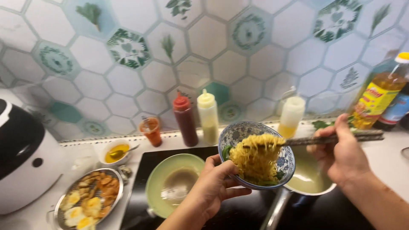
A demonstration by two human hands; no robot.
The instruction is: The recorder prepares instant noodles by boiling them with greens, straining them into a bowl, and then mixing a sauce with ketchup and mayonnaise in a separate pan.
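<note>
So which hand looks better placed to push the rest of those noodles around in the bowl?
Probably the right hand: it holds the chopsticks, their tips in the noodles. The left hand is occupied tilting the blue patterned bowl over the pot.

Rear wall: glossy hexagonal ceramic tiles [230, 64], mostly white to pale grey, interspersed with teal tiles and tiles bearing green leaf, sprig and wreath motifs; pale grout lines between them. Soft highlights on the glaze indicate diffuse light from above and in front. Base of wall: a narrow patterned border strip [140, 138] where the tiling meets the white surface [390, 159]. Set flush into that surface, a black glass cooktop [140, 191] with a reflective sheen. Far left: a rounded white-and-black countertop appliance [23, 157], partly cropped by the frame edge.
</note>
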